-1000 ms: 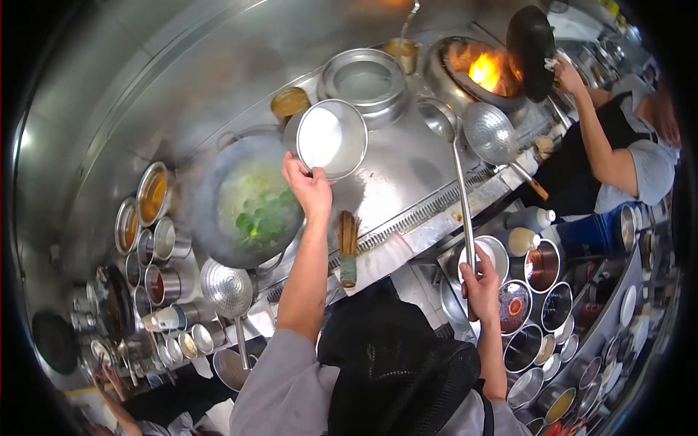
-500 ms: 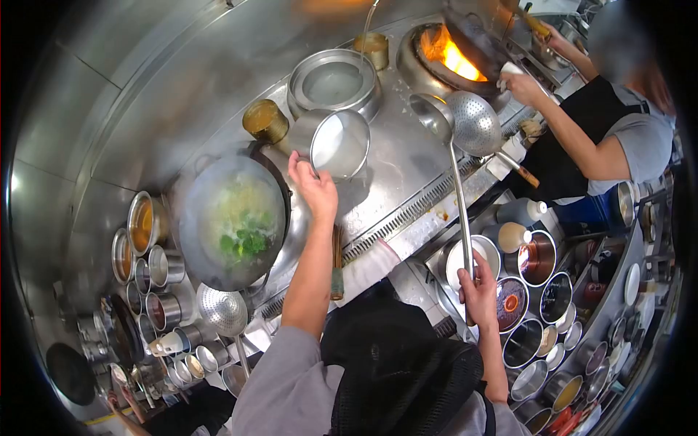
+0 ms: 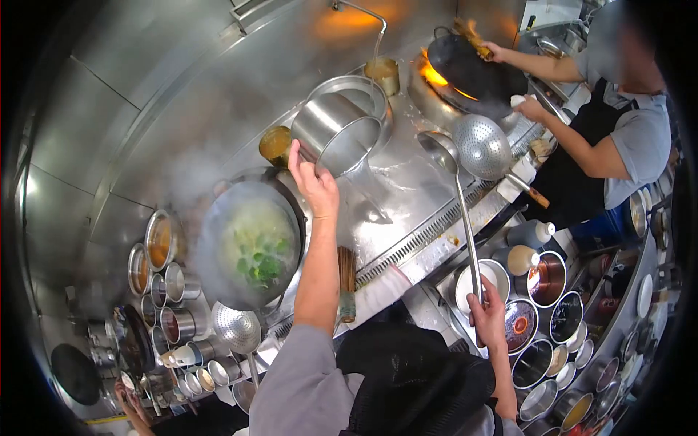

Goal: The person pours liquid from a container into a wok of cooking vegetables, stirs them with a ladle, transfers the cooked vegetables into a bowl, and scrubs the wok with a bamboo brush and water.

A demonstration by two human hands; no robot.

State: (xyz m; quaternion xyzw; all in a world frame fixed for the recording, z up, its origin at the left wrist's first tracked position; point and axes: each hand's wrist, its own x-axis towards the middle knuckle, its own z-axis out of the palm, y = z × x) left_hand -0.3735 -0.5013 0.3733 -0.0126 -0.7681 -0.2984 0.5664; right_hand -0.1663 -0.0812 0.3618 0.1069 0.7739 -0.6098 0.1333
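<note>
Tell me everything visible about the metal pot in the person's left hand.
The pot is a plain, silvery cylinder, apparently steel, with a thin round rim and no handle in sight. It is tipped over, its mouth facing down and to the picture's right. The left hand grips it near the rim. It is above the counter, partly hiding a round basin. What looks like clear liquid spills from its mouth.
</note>
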